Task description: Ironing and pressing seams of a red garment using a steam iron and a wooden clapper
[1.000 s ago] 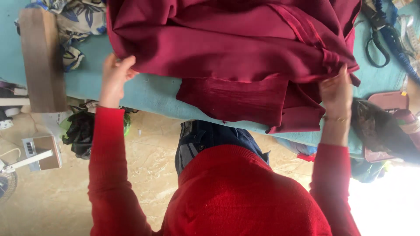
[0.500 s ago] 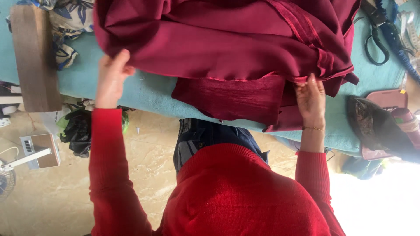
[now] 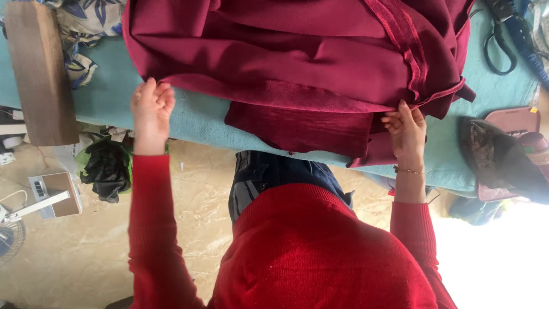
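Right hand [image 3: 405, 130] shifted inward, maroon cloth [image 3: 297, 63] above its grip

The maroon cloth [image 3: 297, 63] runs off the top edge, so its full extent cannot be told, and it hides much of the teal surface [image 3: 200, 120] beneath. The right hand [image 3: 406, 129] has its fingers [image 3: 394, 120] partly tucked under a fold. The scissors [image 3: 503, 40] are cut off at the top.

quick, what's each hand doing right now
left hand: closed, grip on the edge of the maroon fabric
right hand: fingers pinching the same fabric's folded edge
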